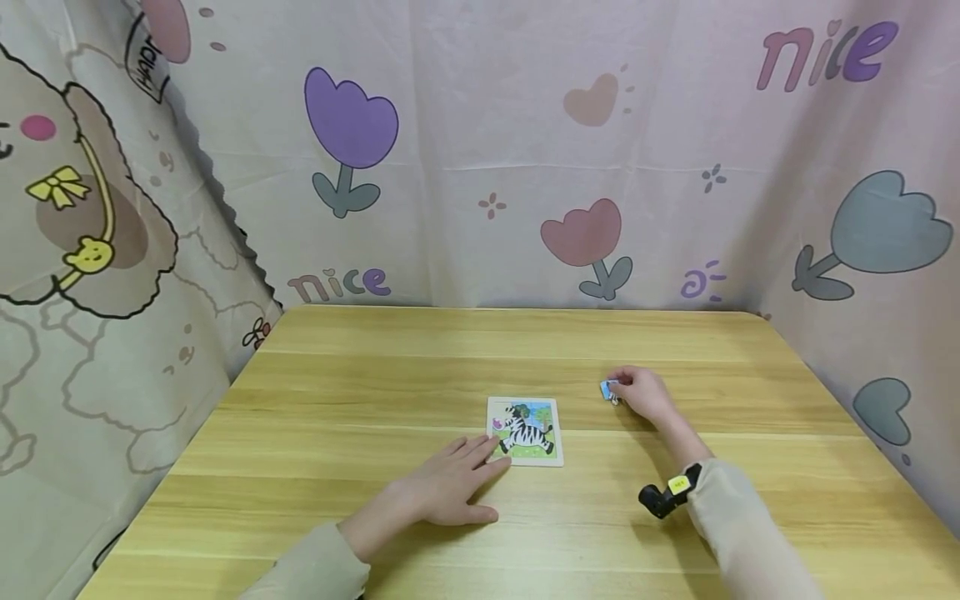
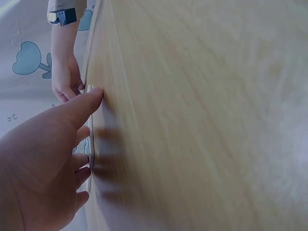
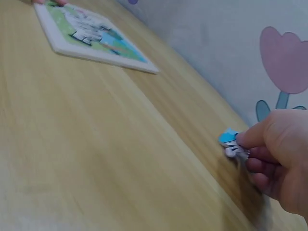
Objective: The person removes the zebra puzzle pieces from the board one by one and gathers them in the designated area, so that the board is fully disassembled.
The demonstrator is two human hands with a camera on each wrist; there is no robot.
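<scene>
A square zebra jigsaw puzzle [image 1: 528,432] in a pale frame lies flat near the middle of the table. My left hand [image 1: 450,483] rests at its lower left edge, fingers spread and fairly straight, with fingertips over the frame. To the right of the puzzle and a little farther back, my right hand [image 1: 645,392] pinches a small puzzle piece [image 3: 228,136] between thumb and fingers. Light blue and black-and-white stripes show on that piece; the fingers cover part of it. In the left wrist view, the left hand hides most of the puzzle.
The wooden table [image 1: 337,400] stretches out around both hands. A printed curtain [image 1: 465,125] hangs along its back and sides. On the right wrist sits a black strapped camera [image 1: 670,492], just above the tabletop.
</scene>
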